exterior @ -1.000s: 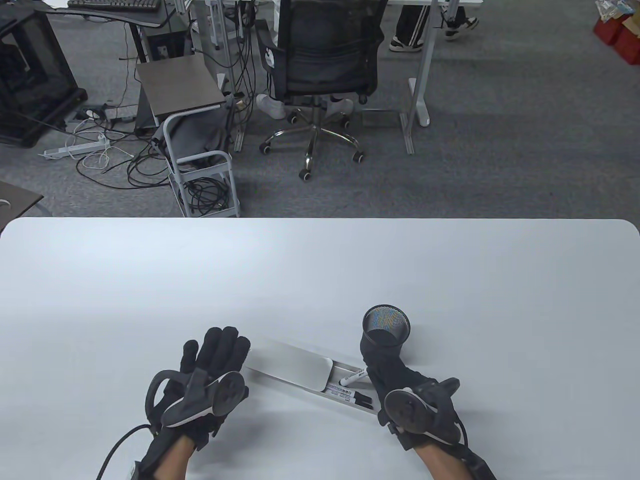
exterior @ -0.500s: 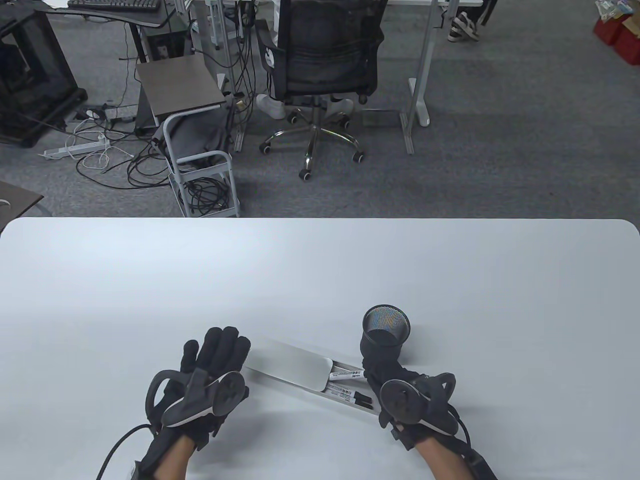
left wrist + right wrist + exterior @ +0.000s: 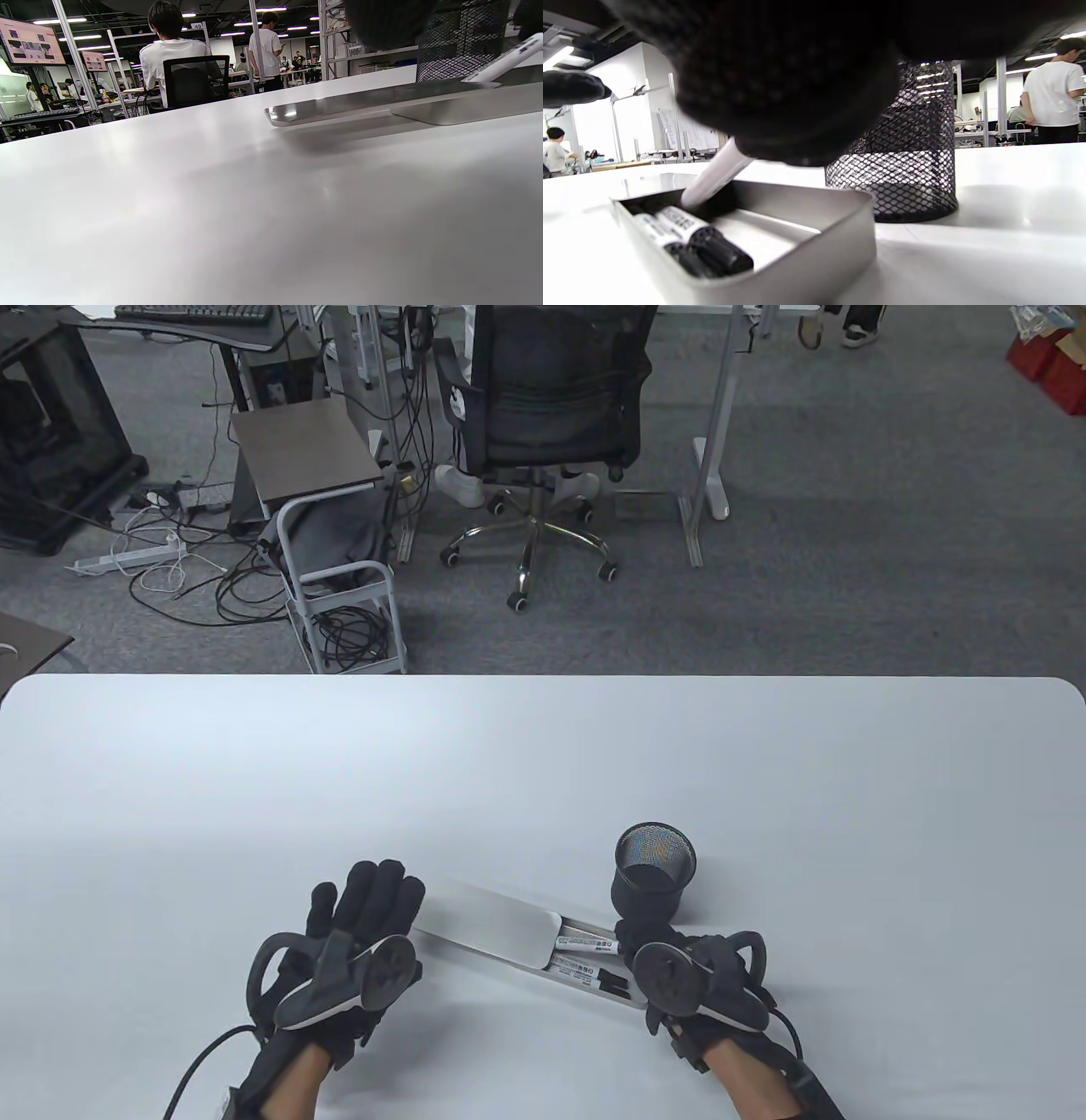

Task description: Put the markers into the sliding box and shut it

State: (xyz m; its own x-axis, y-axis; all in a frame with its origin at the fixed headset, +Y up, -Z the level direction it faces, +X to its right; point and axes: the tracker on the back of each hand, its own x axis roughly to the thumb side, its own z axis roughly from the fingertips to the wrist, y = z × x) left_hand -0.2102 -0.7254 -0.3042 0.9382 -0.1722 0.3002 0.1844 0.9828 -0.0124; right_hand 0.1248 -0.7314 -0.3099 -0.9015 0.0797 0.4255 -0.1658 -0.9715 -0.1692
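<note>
A silver sliding box (image 3: 632, 997) lies slanted near the front of the white table, its lid (image 3: 488, 929) slid off to the left so the tray's right part is uncovered. Two black-capped markers (image 3: 598, 978) lie in the tray, also in the right wrist view (image 3: 691, 237). My right hand (image 3: 642, 942) pinches a third white marker (image 3: 585, 940) over the tray. In the right wrist view this marker (image 3: 715, 176) slopes down into the tray (image 3: 814, 250). My left hand (image 3: 373, 891) rests flat on the table with straight fingers, just left of the lid, holding nothing.
A black mesh pen cup (image 3: 653, 869) stands right behind the tray, close to my right hand, and shows in the right wrist view (image 3: 903, 169). Beyond the table's far edge (image 3: 543, 677) are an office chair (image 3: 543, 415), a small cart and desk legs.
My right hand has moved a little left and toward me, laying the held marker lower and flatter over the tray. The left hand and the lid have not moved.
</note>
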